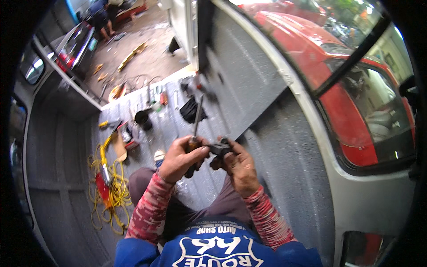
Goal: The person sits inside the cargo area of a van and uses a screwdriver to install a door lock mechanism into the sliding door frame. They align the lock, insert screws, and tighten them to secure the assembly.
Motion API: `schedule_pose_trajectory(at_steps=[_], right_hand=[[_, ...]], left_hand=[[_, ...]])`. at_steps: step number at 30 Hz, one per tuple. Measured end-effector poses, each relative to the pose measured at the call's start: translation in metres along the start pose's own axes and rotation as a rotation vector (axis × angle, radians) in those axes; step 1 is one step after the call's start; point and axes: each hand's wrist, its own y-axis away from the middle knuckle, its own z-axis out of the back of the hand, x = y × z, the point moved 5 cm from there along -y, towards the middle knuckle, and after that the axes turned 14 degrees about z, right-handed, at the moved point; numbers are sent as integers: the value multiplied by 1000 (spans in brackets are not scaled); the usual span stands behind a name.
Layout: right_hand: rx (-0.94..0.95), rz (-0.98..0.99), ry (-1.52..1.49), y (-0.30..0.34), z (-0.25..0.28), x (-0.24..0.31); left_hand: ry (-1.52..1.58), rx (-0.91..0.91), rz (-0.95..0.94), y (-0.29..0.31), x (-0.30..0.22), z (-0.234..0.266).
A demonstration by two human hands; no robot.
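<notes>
My left hand point(177, 161) is closed around a screwdriver point(198, 116). Its amber-brown handle sits in the fist, and the long metal shaft points away from me. In my right hand point(244, 173) is a small black part point(219, 148), pinched between thumb and fingers; its exact kind does not show. The tip of my left thumb reaches the near side of this part, so both hands meet over my lap. Beyond them, a crumpled black cloth or bag point(191, 111) lies on the ribbed grey floor point(171, 131).
Yellow cable point(116, 184) lies coiled at left beside a red box point(128, 135). A dark cup point(143, 119) and several loose tools stand or lie ahead. Grey side walls point(55, 155) enclose me. Outside are a red vehicle point(311, 49) and a person point(100, 18) at far left.
</notes>
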Motion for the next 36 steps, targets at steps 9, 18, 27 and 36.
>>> schedule_pose_trajectory(at_steps=[9,18,27,36], right_hand=[[-26,-55,-121,-5,1,-11],[-23,-63,-37,0,5,-18],[-74,-213,-51,10,5,-27],[-98,-230,-140,13,5,-29]], left_hand=[[54,39,11,-4,-1,0],[-54,-33,95,2,4,7],[-116,-83,178,3,12,11],[-104,-37,219,0,17,8]])
